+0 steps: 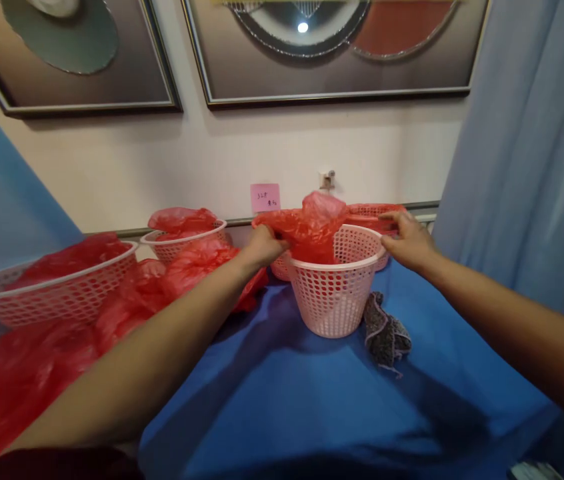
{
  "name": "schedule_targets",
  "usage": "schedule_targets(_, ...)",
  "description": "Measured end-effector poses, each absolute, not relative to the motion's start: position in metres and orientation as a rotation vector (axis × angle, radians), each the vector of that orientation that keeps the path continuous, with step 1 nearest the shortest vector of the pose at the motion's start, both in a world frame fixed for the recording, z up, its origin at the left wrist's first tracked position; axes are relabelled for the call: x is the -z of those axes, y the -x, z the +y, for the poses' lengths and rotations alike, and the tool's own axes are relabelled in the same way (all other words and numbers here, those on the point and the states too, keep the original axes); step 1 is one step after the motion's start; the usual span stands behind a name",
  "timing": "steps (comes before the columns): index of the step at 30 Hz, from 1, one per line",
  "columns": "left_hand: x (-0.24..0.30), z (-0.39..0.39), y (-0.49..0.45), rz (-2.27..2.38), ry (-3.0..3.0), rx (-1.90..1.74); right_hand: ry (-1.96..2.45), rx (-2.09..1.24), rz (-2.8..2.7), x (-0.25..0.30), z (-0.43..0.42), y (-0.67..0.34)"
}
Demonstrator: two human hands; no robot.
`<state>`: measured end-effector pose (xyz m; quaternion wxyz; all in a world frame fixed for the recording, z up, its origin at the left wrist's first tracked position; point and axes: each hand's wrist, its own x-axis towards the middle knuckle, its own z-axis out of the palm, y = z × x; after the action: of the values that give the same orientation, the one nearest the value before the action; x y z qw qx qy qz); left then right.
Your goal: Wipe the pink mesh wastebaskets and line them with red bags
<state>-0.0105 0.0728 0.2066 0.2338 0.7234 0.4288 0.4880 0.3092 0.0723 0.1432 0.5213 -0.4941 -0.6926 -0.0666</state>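
Note:
A pink-white perforated plastic basket [333, 300] stands upright on the blue cloth, between my two hands. A crumpled red plastic bag [312, 230] lies over its left part and bulges above the rim. My left hand [266, 245] is closed on the bag's left edge, close to the basket's rim; its fingertips are partly hidden. At the right side of the rim is my right hand [409, 240], thumb and fingers apart, with the thumb at or just touching the rim. A dark grey knitted piece with a pale edge [385, 333] lies beside the basket's right foot.
Baskets with red bags stand at the far left [52, 293], back left [182, 247] and behind the middle basket. Loose red bags [197, 267] lie left under my forearm. The blue-covered table [282, 393] meets a wall with a pink note [265, 197]. Curtains hang both sides.

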Motion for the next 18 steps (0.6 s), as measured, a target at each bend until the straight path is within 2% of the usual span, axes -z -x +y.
schedule_targets(3,-0.19,0.081,0.01,1.227,-2.041,-1.295,0.967,0.261,-1.765,-0.154,0.055,-0.303)
schedule_targets(6,-0.182,0.071,0.007,1.068,-2.045,-1.312,0.865,0.226,-1.974,-0.165,0.056,-0.291)
schedule_targets(12,-0.187,0.048,0.001,0.849,-1.88,-1.35,1.047,0.176,-2.161,-0.168,0.095,-0.271)
schedule_targets(18,-0.198,0.058,0.01,0.817,-1.759,-1.336,1.2,0.251,-1.918,-0.182,0.113,-0.298)
